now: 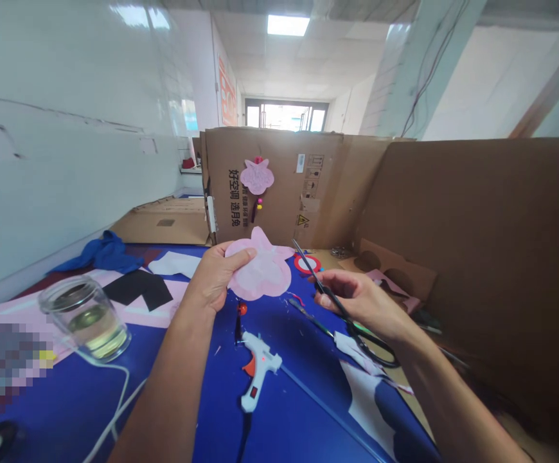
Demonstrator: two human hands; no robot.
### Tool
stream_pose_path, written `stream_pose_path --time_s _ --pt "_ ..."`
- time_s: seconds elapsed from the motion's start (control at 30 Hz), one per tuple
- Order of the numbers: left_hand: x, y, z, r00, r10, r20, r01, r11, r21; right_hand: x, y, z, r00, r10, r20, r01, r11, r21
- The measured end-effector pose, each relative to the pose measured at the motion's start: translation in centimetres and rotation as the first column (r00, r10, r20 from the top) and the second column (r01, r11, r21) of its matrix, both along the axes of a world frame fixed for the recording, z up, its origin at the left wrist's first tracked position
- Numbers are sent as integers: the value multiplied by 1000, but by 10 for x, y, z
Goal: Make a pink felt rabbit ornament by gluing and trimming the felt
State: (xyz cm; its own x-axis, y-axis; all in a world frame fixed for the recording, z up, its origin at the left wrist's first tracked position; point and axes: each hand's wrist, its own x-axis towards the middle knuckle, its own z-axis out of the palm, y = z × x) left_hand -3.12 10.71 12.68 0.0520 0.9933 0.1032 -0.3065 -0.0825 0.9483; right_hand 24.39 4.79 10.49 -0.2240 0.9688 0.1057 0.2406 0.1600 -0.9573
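My left hand [216, 273] is closed on a pink felt cut-out [265, 270] with a rounded body and a pointed top, held up above the blue table cover. My right hand [356, 299] grips black scissors [337, 302], blades pointing up and left towards the right edge of the pink piece. The blade tip is close to the felt; I cannot tell whether it touches. A finished pink felt ornament [257, 175] with beads hangs on the cardboard wall behind.
A white hot glue gun [259, 370] lies on the blue cover [299, 411] below my hands, its cord trailing left. A glass of yellowish liquid [87, 318] stands at left. Black, white and pink felt scraps [137, 288], a red ring [307, 263] and cardboard walls [482, 257] surround the area.
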Motion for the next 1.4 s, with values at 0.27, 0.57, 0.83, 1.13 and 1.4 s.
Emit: stream_pose_path --time_s 0.27,0.57,0.83,1.13,1.4 --pt "2 -2 0 1000 4 5 -4 1000 1 -1 0 0 999 -11 32 10 998 55" --pt "2 -1 -1 1000 9 1 -9 1000 -6 -2 0 -2 1000 -14 21 13 998 54" --pt "2 -1 -1 1000 10 -4 -10 1000 -5 -2 0 -2 1000 -25 12 25 999 28" --pt "2 -1 -1 1000 7 -11 -7 1000 -2 -3 -1 -1 1000 -23 18 22 999 36" --pt "2 -2 -1 1000 8 -5 -8 1000 5 -3 0 -3 999 -30 9 30 999 40"
